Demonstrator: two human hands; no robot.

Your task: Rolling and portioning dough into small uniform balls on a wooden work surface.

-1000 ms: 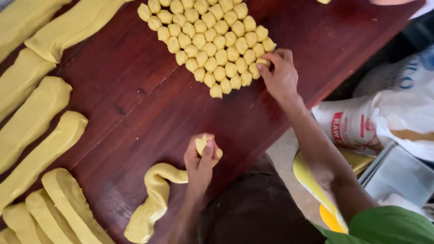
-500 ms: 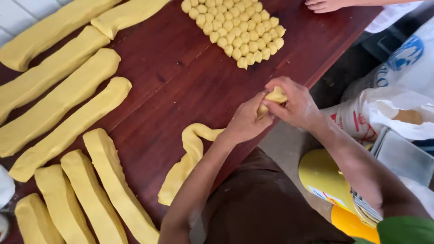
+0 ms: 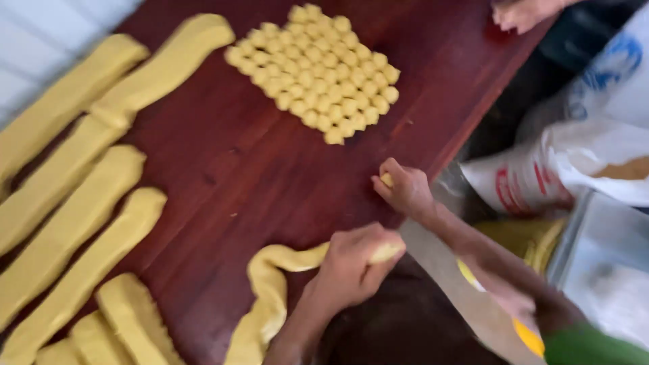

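Separated now, the right hand (image 3: 405,189) is closing its grip on a small dough piece (image 3: 387,180) over the bench (image 3: 223,169), while the left hand (image 3: 351,263) is gripping the dough rope (image 3: 270,297) end.

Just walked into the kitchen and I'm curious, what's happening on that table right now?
A person is working yellow dough on a dark red wooden table. The left hand has its grip around the end of a long dough rope, while the right hand holds a small pinched-off dough piece. A tight block of small dough balls sits further up the table, thick dough logs lie along the left, and another person's hand shows at the top edge.
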